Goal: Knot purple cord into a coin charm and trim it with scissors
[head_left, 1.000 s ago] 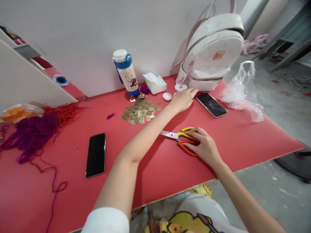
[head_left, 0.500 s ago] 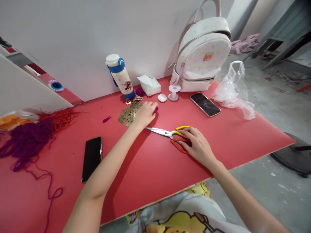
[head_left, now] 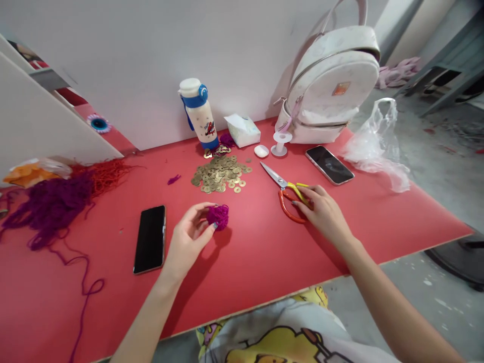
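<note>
Between the thumb and fingers of my left hand [head_left: 192, 236] is a small bundle of purple yarn [head_left: 218, 217], held a little above the red tabletop. My right hand [head_left: 325, 212] has its fingers on the yellow and red handles of a pair of scissors [head_left: 278, 177]. The scissors lie with their blades together, pointing away to the upper left. Behind the left hand is a spread pile of brass-coloured coins with holes [head_left: 219, 174]. A small scrap of purple yarn [head_left: 174, 179] lies left of the coins.
At the back stand a bottle [head_left: 199, 116], a tissue pack [head_left: 244, 132], a white spool [head_left: 280, 145] and a white backpack [head_left: 328, 85]. Phones lie left [head_left: 150, 239] and right [head_left: 329, 165]. A plastic bag [head_left: 378, 146] sits at the right edge; tangled purple yarn [head_left: 56, 201] lies left.
My left hand has come back from the coins towards me with the purple yarn bundle, uncovering the pile. The scissors have turned, their tips now pointing farther away, with my right hand still on the handles.
</note>
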